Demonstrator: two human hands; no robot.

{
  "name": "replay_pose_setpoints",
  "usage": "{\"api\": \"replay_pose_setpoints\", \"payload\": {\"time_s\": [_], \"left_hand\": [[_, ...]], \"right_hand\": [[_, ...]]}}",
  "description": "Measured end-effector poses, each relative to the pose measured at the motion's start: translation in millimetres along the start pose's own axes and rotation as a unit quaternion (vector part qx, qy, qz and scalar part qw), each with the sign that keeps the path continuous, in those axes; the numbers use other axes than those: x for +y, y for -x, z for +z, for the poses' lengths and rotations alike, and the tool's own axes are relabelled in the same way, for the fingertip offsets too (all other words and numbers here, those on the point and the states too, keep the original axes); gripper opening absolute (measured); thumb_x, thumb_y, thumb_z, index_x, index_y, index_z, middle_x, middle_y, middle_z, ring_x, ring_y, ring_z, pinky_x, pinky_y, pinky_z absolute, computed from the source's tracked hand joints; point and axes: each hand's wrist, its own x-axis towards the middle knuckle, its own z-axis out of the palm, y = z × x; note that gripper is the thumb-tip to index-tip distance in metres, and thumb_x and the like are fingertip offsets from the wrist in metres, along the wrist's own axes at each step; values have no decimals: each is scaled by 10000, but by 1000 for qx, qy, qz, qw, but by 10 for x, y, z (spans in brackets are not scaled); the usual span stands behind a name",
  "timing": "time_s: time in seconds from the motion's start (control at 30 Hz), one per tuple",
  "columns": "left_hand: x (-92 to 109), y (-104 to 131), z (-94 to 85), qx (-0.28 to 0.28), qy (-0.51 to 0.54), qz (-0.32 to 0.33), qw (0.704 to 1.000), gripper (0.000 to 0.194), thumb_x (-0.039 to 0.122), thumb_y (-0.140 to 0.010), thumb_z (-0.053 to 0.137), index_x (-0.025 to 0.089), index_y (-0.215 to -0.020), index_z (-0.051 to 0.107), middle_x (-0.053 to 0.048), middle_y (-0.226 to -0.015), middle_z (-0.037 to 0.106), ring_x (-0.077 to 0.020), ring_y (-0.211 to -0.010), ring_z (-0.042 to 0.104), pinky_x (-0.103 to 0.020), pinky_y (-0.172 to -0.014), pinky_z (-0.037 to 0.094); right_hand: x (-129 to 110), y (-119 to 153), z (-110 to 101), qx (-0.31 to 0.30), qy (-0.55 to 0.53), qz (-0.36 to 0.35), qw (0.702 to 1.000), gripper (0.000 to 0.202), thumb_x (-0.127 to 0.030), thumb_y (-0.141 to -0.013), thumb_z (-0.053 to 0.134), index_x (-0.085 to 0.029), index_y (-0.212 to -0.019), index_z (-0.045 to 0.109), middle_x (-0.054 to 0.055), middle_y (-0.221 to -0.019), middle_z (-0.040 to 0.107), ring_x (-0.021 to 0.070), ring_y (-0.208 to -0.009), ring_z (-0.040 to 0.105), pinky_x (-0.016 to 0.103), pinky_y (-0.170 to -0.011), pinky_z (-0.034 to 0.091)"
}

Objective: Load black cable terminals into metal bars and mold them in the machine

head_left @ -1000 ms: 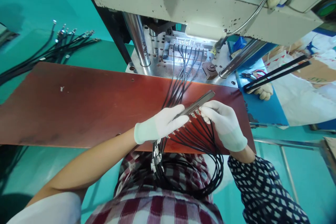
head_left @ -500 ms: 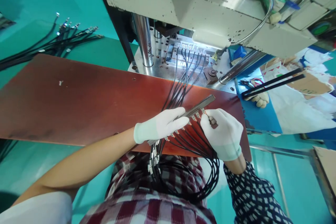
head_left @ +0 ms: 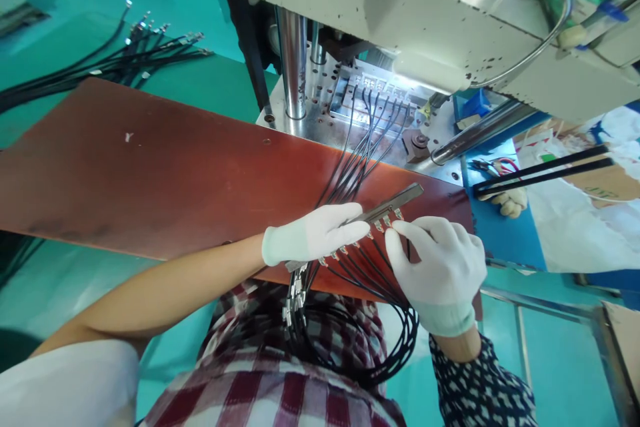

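My left hand (head_left: 320, 233), in a white glove, is closed around a narrow metal bar (head_left: 400, 200), thumb on the near side. A row of small metal terminals (head_left: 379, 225) sits along the bar's lower edge, and black cables (head_left: 357, 267) run down from them. My right hand (head_left: 440, 267), gloved too, pinches a cable end at one of the terminals near the bar's right part; its fingertips hide the exact grip. The cables loop down over my lap (head_left: 410, 347), where more metal ends (head_left: 295, 297) hang in a bunch under my left hand.
Ahead stands a press with steel posts (head_left: 295, 67); its lower fixture (head_left: 370, 97) holds several cable ends. Their cables cross the reddish-brown board (head_left: 200, 173). More cables (head_left: 125, 60) lie at the far left. Pliers (head_left: 500, 167) and a glove (head_left: 513, 201) rest on a blue surface at right.
My right hand has shifted slightly right and down along the bar, its thumb and forefinger now reaching out in a pinch. The left hand keeps its hold. The whole view has shifted slightly.
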Motion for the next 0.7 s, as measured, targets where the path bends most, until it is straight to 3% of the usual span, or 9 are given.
{"api": "replay_pose_setpoints", "payload": {"time_s": [0.3,0.53,0.7], "left_hand": [[-13,-1,-15,-8,4,11,1000,416,590,-990,399,199,-849,386,48,-746,391,-73,-563,484,-202,-481,513],[1,-8,2,6,17,-2,1000,410,587,-988,402,200,-852,400,45,-740,390,-79,-573,486,-205,-492,510],[0,-8,7,8,26,-17,999,388,571,-990,407,204,-863,408,50,-725,391,-80,-554,477,-205,-479,506]], "right_hand": [[-35,-88,118,16,2,-12,1000,154,-213,-832,664,-221,-678,671,21,-734,652,188,-685,544,364,-670,345],[-37,17,23,11,-11,-7,1000,43,-274,-841,731,-243,-866,746,15,-853,715,196,-758,597,367,-722,370],[-86,8,62,5,5,-26,1000,51,-261,-832,728,-250,-782,732,6,-799,717,194,-716,567,370,-699,338]]}}
